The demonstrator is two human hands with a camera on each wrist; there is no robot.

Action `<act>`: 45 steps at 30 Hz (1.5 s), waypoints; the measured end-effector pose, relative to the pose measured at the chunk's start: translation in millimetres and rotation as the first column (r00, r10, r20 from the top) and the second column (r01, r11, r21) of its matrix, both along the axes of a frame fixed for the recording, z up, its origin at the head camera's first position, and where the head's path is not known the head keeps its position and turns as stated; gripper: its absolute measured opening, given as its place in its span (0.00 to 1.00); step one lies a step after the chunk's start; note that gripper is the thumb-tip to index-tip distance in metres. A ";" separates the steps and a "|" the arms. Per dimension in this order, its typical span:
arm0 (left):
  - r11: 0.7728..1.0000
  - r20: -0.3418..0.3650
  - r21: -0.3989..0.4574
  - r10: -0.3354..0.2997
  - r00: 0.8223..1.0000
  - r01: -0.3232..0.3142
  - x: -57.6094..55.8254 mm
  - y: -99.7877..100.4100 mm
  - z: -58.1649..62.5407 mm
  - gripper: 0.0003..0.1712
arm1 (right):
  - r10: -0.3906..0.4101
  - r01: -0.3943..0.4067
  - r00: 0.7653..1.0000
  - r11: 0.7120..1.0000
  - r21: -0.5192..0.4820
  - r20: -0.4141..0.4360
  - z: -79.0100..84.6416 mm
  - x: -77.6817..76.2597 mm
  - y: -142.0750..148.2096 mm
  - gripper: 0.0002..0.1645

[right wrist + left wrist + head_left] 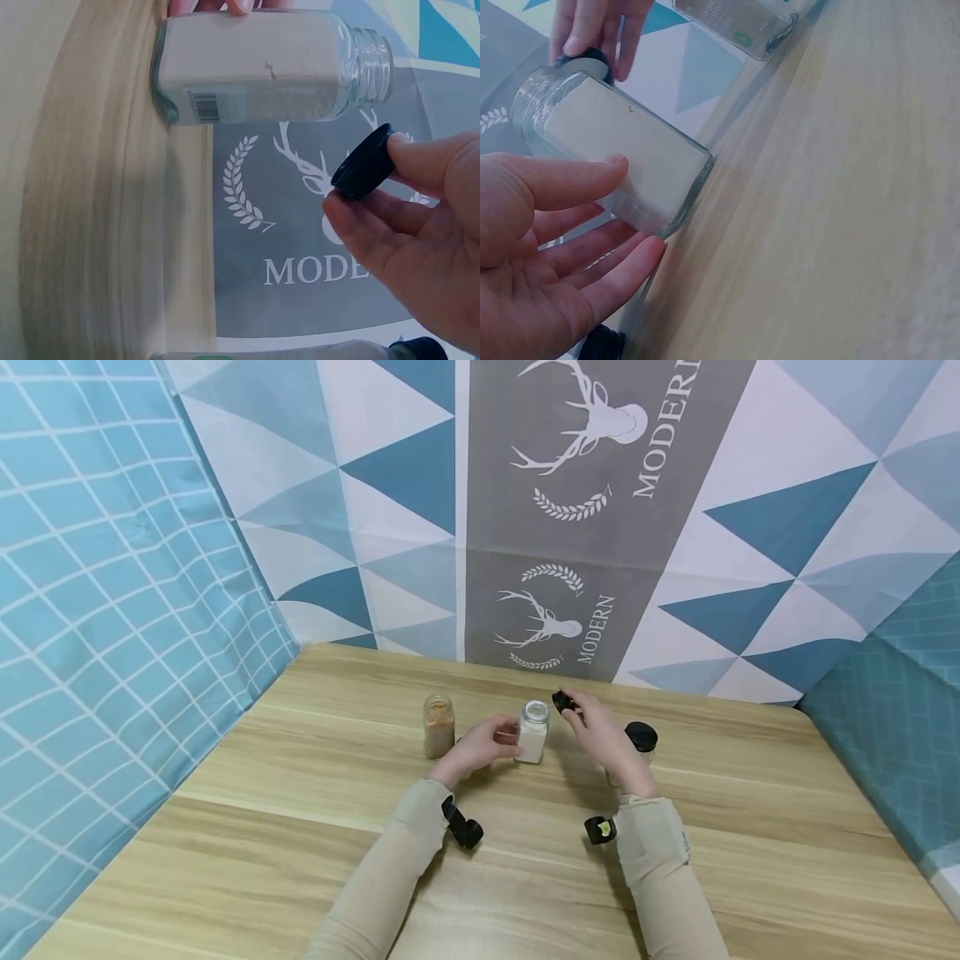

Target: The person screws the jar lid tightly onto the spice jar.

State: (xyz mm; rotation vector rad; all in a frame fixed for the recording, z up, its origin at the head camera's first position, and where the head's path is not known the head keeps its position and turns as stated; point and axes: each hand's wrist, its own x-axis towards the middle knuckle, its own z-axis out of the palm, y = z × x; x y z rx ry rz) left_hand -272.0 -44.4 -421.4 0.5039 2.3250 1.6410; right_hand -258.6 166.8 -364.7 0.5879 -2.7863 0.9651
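A square glass jar [533, 737] of white powder stands upright and uncapped on the wooden table. My left hand [482, 746] holds it from the left side, the thumb and fingertips against the lower glass. In the left wrist view the thumb lies across the front of the jar [630, 142] and the fingers reach behind it. To the jar's right, my right hand [600, 732] pinches a black screw lid [364, 163] between thumb and fingers. The lid is tilted and held apart from the jar's open mouth [381, 71], with its hollow side partly showing.
An uncapped jar of orange-brown powder [438, 728] stands left of my left hand. Beyond the right wrist is another glass jar with a black lid [642, 737], partly hidden by the arm. A patterned cloth backdrop [540, 527] rises behind the wooden table [247, 843].
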 end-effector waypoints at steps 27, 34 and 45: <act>1.000 0.018 -0.002 -0.008 1.000 0.008 -1.4 0.4 -2.4 0.28 | 0.147 -0.148 0.981 0.989 0.003 -0.123 5.1 7.7 -21.3 0.23; 1.000 0.022 -0.012 -0.011 1.000 0.012 -2.5 0.0 0.1 0.27 | 0.194 -0.190 0.962 0.981 0.039 -0.193 6.0 6.2 -24.6 0.22; 1.000 0.049 -0.003 -0.005 0.999 0.005 -4.7 0.7 -1.5 0.28 | 0.206 -0.201 0.944 0.978 0.046 -0.258 2.7 8.1 -29.7 0.20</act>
